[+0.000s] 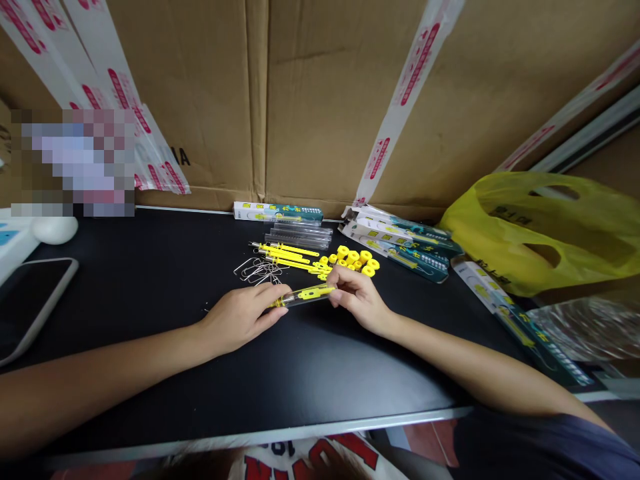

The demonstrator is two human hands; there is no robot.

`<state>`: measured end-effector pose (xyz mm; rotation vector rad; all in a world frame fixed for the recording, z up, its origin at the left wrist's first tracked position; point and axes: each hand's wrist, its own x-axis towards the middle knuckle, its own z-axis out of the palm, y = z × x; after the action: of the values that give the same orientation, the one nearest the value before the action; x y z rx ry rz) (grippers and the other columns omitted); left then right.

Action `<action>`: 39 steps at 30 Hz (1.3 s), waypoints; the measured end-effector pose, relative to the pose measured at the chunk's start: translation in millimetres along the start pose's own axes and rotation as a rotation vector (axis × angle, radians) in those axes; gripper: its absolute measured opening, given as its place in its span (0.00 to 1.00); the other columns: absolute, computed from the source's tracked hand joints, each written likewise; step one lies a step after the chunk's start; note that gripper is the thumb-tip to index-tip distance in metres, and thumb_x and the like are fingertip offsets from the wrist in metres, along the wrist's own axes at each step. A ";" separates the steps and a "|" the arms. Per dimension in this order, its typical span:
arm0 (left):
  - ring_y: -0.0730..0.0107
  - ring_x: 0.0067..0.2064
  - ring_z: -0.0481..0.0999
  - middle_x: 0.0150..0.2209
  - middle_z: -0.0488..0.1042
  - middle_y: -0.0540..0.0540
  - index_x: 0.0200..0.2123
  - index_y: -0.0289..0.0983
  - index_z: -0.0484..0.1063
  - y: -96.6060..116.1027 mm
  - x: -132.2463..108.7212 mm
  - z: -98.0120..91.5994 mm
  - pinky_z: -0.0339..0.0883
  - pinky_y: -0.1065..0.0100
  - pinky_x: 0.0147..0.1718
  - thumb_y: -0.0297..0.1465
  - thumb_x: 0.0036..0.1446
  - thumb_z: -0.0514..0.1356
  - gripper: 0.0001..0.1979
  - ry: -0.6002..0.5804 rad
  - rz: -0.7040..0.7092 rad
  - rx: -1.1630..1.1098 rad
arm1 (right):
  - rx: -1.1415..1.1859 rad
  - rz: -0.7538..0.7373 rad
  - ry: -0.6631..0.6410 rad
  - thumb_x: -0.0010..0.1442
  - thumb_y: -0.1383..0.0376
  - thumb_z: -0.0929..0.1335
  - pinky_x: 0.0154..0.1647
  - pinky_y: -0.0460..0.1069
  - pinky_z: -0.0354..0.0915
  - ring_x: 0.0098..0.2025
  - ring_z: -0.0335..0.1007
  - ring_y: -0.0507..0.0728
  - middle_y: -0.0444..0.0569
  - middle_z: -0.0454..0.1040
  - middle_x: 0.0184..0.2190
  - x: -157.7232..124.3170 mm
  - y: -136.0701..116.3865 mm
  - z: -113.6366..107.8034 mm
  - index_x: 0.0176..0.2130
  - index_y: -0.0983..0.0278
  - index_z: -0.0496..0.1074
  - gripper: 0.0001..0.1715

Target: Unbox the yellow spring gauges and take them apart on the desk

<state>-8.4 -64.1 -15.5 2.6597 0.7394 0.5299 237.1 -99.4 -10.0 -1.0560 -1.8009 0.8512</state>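
A clear tube [295, 298] with yellow parts inside lies level between my two hands, above the black table. My left hand [245, 313] is closed round its left end. At the right end, the thumb and fingers of my right hand [357, 300] pinch the tube's tip. Just behind are yellow rods [287, 253] with metal ends, bent metal hooks [260, 270] in a tangle and a cluster of yellow caps [353, 257]. Several empty clear tubes [299, 235] lie side by side beyond the rods.
One printed box [277, 212] lies at the back; more boxes [400, 240] are piled right of it. A yellow plastic bag [480, 227] and clear wrap [590, 327] sit at the right. A phone [35, 300] lies at the left. Cardboard [310, 100] stands behind the table [200, 393].
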 end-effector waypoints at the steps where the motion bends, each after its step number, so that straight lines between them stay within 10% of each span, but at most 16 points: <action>1: 0.68 0.42 0.74 0.44 0.72 0.49 0.50 0.40 0.61 0.5 0.1 -0.6 0.67 0.68 0.41 0.34 0.65 0.48 0.12 0.007 0.003 -0.004 | -0.002 -0.007 0.008 0.58 0.61 0.64 0.24 0.46 0.52 0.23 0.55 0.50 0.41 0.61 0.21 -0.3 -0.6 -0.1 0.26 0.63 0.60 0.11; 14: 0.66 0.37 0.77 0.41 0.75 0.51 0.49 0.41 0.61 6.1 -2.0 -3.7 0.67 0.69 0.31 0.37 0.66 0.44 0.13 -0.018 -0.045 0.118 | 0.016 0.012 0.022 0.59 0.61 0.63 0.24 0.46 0.53 0.23 0.55 0.50 0.41 0.61 0.19 -0.4 -0.2 -0.7 0.23 0.63 0.60 0.15; 39: 0.68 0.50 0.70 0.51 0.69 0.46 0.54 0.39 0.59 3.4 1.5 -4.1 0.64 0.67 0.49 0.33 0.66 0.45 0.15 -0.039 -0.006 -0.236 | 0.200 0.131 0.070 0.58 0.54 0.67 0.17 0.43 0.50 0.17 0.54 0.46 0.37 0.62 0.18 -0.2 -11.4 7.0 0.30 0.62 0.60 0.17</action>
<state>-7.6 -65.2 -10.1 2.4418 0.6308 0.5275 227.2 -105.1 -3.1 -1.0679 -1.5663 1.0377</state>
